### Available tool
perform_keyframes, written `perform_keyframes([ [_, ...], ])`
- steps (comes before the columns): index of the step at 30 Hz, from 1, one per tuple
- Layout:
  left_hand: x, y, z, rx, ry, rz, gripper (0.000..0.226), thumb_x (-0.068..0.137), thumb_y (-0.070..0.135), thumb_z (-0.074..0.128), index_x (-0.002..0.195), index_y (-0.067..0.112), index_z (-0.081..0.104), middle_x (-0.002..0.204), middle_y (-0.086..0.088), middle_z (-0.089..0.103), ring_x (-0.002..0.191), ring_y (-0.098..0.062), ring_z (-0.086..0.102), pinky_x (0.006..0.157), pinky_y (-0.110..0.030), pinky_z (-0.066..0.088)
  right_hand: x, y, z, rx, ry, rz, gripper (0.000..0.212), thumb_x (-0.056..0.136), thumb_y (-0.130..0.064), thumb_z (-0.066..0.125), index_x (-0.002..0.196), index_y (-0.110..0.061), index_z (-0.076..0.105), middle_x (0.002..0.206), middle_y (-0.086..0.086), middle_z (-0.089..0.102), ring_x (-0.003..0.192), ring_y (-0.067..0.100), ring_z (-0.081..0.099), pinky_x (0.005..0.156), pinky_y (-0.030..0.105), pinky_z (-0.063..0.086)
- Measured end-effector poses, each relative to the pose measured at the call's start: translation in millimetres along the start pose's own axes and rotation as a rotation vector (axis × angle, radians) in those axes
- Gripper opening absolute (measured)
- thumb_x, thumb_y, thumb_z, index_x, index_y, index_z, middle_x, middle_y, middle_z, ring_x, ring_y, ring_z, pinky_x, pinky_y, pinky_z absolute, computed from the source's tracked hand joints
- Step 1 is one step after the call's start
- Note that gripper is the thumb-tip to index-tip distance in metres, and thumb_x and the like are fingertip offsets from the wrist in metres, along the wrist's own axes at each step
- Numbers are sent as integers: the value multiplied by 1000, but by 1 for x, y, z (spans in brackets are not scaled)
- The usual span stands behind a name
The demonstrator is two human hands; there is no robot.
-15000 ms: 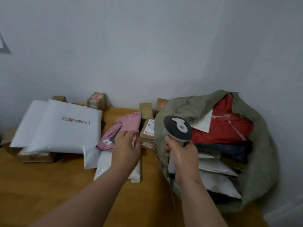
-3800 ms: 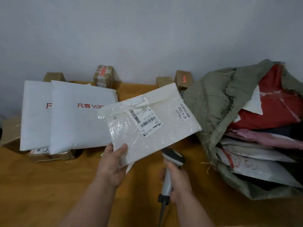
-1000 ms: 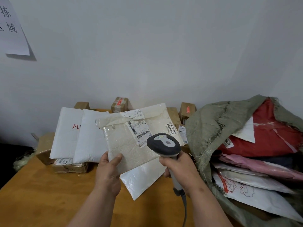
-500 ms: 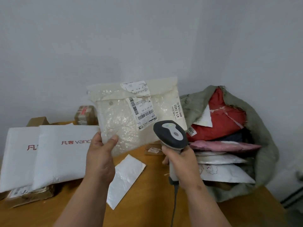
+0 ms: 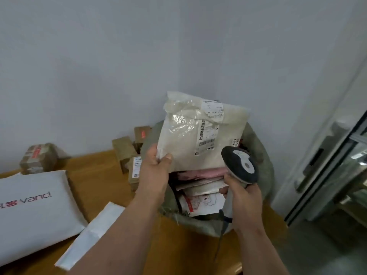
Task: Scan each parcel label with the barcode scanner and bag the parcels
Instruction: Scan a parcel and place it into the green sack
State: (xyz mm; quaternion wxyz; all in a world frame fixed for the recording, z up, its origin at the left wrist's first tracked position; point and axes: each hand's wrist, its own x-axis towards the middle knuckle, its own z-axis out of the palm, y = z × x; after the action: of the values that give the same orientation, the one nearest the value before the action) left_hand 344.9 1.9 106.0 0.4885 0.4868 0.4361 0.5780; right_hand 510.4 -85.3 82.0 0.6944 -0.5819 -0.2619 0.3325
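My left hand (image 5: 156,165) pinches the lower left corner of a cream plastic parcel (image 5: 190,135) and holds it upright over the mouth of the grey-green woven sack (image 5: 260,153). The parcel's barcode label (image 5: 207,135) faces me. My right hand (image 5: 243,197) grips the handle of the barcode scanner (image 5: 239,165), whose dark head sits just below and right of the label. Inside the sack lie a pink parcel (image 5: 200,172) and several white ones (image 5: 200,201).
On the wooden table (image 5: 99,175) lie a large white mailer printed "vancl" (image 5: 33,211), a smaller white mailer (image 5: 93,231), and several taped cardboard boxes (image 5: 38,157) along the wall. A glass door frame (image 5: 327,171) stands at the right.
My left hand has carried the cream parcel rightward from above the table to over the sack's opening. The scanner hand has moved right with it.
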Motion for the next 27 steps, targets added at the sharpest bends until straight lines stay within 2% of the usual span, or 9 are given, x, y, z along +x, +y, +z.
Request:
perform_keyframes([
  [3,19,-8,34,92,-62,5,55,98,10,56,89,65,58,100,17,70,95,-2,65,73,-20,50,33,-5,-18,1,-4,1,16,89,-13,73,104,-13,70,78,10,71,74,26,65,73,41,53],
  [6,36,-30,58,197,-98,-97,39,95,3,52,104,40,62,103,3,70,100,-18,66,66,-29,56,68,-9,-34,-13,-15,-19,8,89,-13,73,97,-14,71,74,6,71,76,24,67,73,37,53],
  [9,42,-60,69,364,-33,-207,17,89,3,57,95,18,62,93,-10,70,87,-30,68,65,-39,57,97,-8,-39,-12,-64,-24,29,87,-16,75,116,-20,69,98,0,75,93,17,68,81,34,54],
  [12,44,-79,74,580,3,-228,31,87,13,66,114,26,55,100,4,68,85,-16,64,66,-32,53,119,-5,-36,-65,-107,-59,40,84,-21,79,116,-35,61,120,2,66,103,12,65,84,28,50],
  [15,49,-79,82,656,100,-54,57,87,8,52,130,45,44,106,20,59,92,-5,57,75,-28,47,136,-7,-29,-88,-161,-105,50,80,-20,83,106,-50,51,137,0,54,111,1,58,93,24,48],
  [18,58,-80,91,772,34,47,36,90,10,48,102,41,59,93,25,59,83,2,52,70,-21,42,153,-11,-23,-46,-223,-132,60,80,-15,83,119,-47,51,142,-3,51,114,-6,58,93,15,49],
  [21,66,-88,92,698,-34,-45,39,90,3,49,78,38,63,79,20,65,78,2,56,65,-13,44,166,-15,-14,-32,-293,-140,64,80,-12,82,132,-35,54,140,-5,57,121,2,58,102,24,50],
  [23,67,-98,92,684,-71,-165,45,93,-2,48,85,37,66,87,10,69,83,-12,63,64,-15,47,172,-18,-7,-45,-352,-162,65,80,-9,81,136,-30,55,138,-8,60,123,2,57,102,23,50],
  [27,69,-110,94,804,48,-148,41,95,3,52,131,23,58,129,-8,62,117,-24,59,96,-33,48,183,-14,4,-77,-442,-161,53,80,-11,82,128,-26,63,122,-10,68,106,-5,64,81,11,52],
])
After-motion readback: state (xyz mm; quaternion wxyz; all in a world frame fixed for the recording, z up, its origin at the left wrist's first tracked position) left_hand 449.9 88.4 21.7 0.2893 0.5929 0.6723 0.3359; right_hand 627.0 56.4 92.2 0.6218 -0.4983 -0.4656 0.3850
